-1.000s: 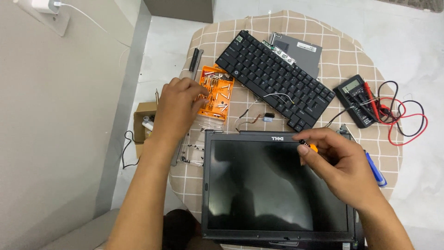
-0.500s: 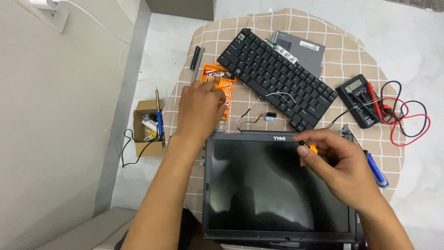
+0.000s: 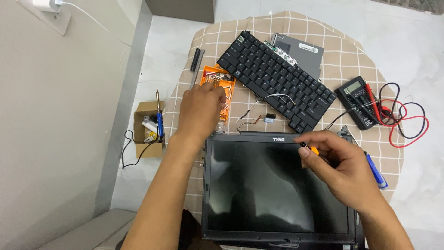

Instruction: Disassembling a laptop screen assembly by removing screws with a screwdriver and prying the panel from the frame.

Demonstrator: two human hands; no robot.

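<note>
A black laptop screen panel (image 3: 277, 190) lies face up at the near edge of the round table. My right hand (image 3: 340, 169) rests over its upper right corner, fingers closed on a small screwdriver with an orange tip (image 3: 312, 149). My left hand (image 3: 200, 111) reaches over an orange screwdriver bit case (image 3: 217, 85) left of the screen, fingers down on the case; whether it holds a bit is hidden. A detached black keyboard (image 3: 275, 78) lies diagonally beyond.
A checked cloth (image 3: 347, 51) covers the table. A grey drive (image 3: 303, 51) sits behind the keyboard, a multimeter (image 3: 358, 102) with red and black leads at right, a blue-handled tool (image 3: 375, 170) near my right wrist. A cardboard box (image 3: 148, 129) of tools stands on the floor.
My left hand has moved right and slightly away from the table's left edge onto the orange bit case. The right hand has stayed at the screen's upper corner.
</note>
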